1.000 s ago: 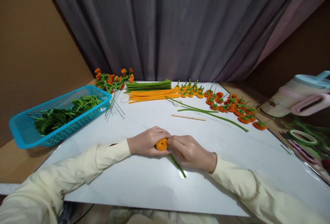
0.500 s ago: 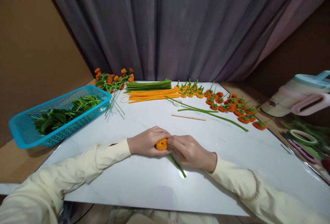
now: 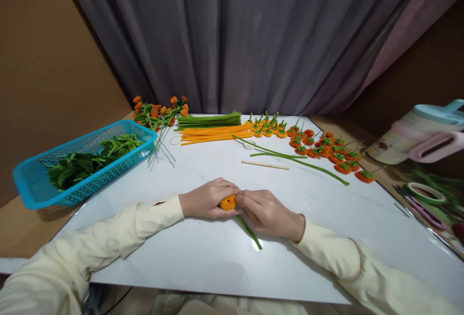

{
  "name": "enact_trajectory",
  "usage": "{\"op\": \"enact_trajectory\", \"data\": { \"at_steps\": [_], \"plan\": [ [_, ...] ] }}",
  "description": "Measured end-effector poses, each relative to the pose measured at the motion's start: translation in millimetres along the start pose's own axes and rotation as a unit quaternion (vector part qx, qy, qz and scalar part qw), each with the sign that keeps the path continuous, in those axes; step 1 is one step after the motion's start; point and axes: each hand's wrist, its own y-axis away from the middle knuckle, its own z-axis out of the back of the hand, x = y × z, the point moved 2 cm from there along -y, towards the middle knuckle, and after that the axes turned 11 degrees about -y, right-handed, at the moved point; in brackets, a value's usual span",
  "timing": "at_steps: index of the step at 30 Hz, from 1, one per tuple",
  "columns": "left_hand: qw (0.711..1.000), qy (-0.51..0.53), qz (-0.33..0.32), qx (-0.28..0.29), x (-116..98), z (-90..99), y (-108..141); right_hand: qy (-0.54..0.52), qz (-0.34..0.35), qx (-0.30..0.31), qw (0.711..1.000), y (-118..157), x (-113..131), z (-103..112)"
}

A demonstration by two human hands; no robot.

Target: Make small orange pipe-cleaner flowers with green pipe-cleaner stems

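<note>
Fingers of the left hand (image 3: pixel 206 200) wrap around a yellow flower head (image 3: pixel 227 206), probably to steady it while the right hand (image 3: pixel 267 213) appears to pinch its edge; the exact fingertip contact is hidden. A green stem (image 3: pixel 249 234) slants out beneath the hands. Beyond them, green stems (image 3: pixel 209 121) and yellow strips (image 3: pixel 210 135) lie in bundles, perhaps for easy picking. Orange flower heads (image 3: pixel 325 152) rest past the right hand. Both hands are low over the desk (image 3: pixel 174 252), backs upward, forearms angling inward.
</note>
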Motion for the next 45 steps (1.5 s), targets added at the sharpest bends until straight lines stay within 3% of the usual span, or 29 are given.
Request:
{"op": "enact_trajectory", "data": {
  "at_steps": [6,14,26,32,38,45],
  "plan": [
    [0.999,-0.013,0.035,-0.021,3.1,0.6,-0.3,0.024,-0.027,-0.029,0.999,1.6,-5.5,2.7],
    [0.996,-0.030,0.001,-0.088,1.8,3.9,2.3,0.021,-0.034,-0.037,0.999,1.1,-4.8,3.1],
    [0.999,-0.015,0.015,-0.042,2.3,2.3,1.3,0.024,-0.030,-0.028,0.999,1.3,-5.2,2.9],
    [0.995,-0.038,0.037,-0.083,5.1,1.4,2.4,0.018,-0.028,-0.038,0.999,1.3,-4.8,4.3],
    [0.998,-0.040,0.016,-0.056,2.1,2.3,2.0,0.021,-0.027,-0.028,0.999,2.3,-5.6,2.8],
    [0.997,-0.024,-0.002,-0.071,3.1,2.6,1.6,0.032,-0.018,-0.033,0.999,1.3,-3.5,3.5]
  ]
}}
